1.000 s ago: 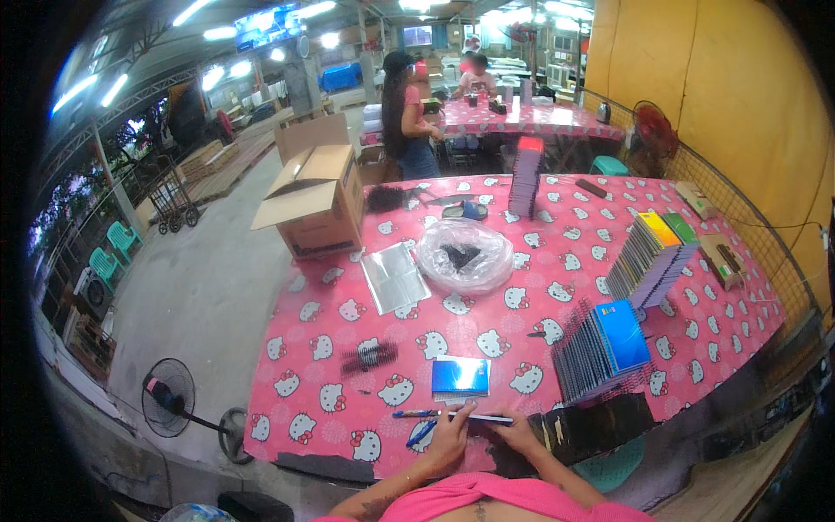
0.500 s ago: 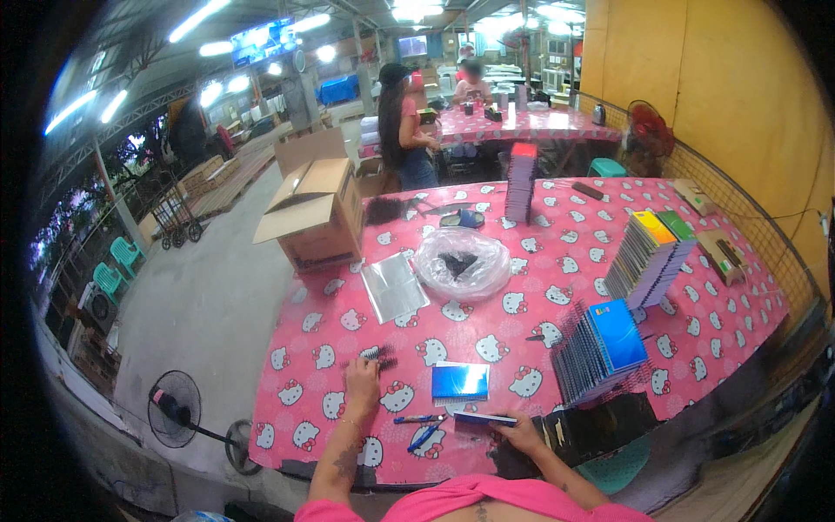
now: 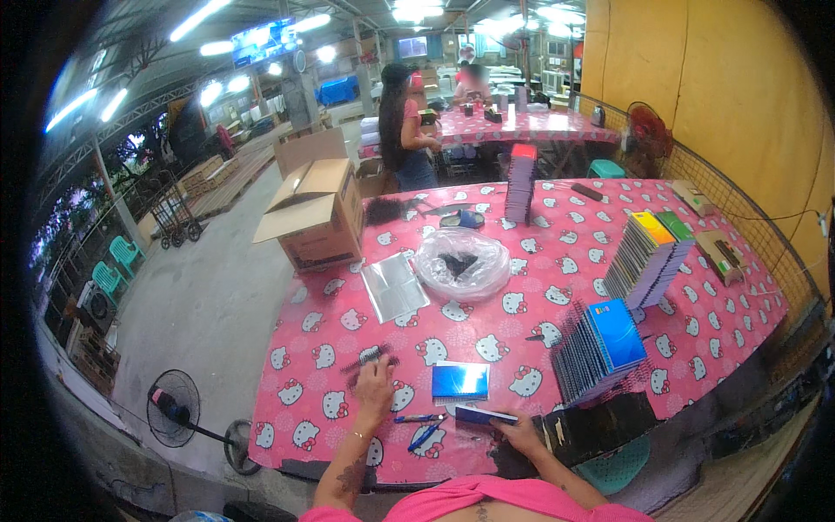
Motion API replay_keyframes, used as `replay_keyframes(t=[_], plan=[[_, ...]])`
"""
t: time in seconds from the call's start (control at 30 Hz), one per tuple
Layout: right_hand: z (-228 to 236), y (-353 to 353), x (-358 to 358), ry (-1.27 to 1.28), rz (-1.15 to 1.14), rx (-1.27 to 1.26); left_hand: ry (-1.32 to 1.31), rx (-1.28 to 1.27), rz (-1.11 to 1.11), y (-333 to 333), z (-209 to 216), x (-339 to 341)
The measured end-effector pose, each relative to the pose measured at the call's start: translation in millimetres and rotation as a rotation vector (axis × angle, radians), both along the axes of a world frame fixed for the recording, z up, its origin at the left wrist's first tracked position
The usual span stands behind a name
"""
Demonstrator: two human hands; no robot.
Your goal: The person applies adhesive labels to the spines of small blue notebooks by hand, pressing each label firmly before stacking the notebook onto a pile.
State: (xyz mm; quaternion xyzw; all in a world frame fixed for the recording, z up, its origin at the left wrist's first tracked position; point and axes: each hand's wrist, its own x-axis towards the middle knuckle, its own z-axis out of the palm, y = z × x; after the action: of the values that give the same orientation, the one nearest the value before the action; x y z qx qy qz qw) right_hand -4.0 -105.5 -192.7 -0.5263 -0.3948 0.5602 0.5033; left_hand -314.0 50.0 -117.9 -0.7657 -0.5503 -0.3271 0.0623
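Observation:
My left hand (image 3: pixel 376 383) is over the pink table with its fingers bent together at some black spiral binding coils (image 3: pixel 365 358). Dark coil shows on both sides of the fingertips, which are partly hidden. My right hand (image 3: pixel 519 431) grips a thin dark-blue notebook (image 3: pixel 484 416) by its right end, tilted so its long edge faces me. Just beyond lies a small notebook with a shiny blue cover (image 3: pixel 460 381). Two blue pens (image 3: pixel 421 428) rest on the table between my hands.
To the right stand stacks of spiral notebooks with blue covers (image 3: pixel 617 335) and yellow covers (image 3: pixel 656 230); a red-topped stack (image 3: pixel 523 152) is farther off. A clear plastic bag (image 3: pixel 461 265), plastic sheets (image 3: pixel 396 288) and an open cardboard box (image 3: pixel 317 213) lie ahead. Another person (image 3: pixel 407 130) stands beyond.
My left hand has shifted slightly to the right and toward me at the coils. The notebook in my right hand has tilted a little, showing more of its dark-blue side.

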Motion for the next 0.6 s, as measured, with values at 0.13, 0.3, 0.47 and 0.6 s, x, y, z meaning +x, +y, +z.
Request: replay_keyframes(t=[0.13, 0.3, 0.47, 0.6], plan=[[45, 4, -16, -0.074, -0.099, 0.056, -0.292, -0.135, -0.245, -37, 19, 25], [78, 18, -13, 0.014, -0.192, 0.108, -0.395, -0.351, -0.376, -73, 74, 65], [99, 18, -17, 0.168, -0.194, 0.161, -0.525, -0.213, -0.435, -71, 72, 64], [110, 15, -15, 0.13, -0.192, 0.153, -0.504, -0.169, -0.479, -72, 83, 68]])
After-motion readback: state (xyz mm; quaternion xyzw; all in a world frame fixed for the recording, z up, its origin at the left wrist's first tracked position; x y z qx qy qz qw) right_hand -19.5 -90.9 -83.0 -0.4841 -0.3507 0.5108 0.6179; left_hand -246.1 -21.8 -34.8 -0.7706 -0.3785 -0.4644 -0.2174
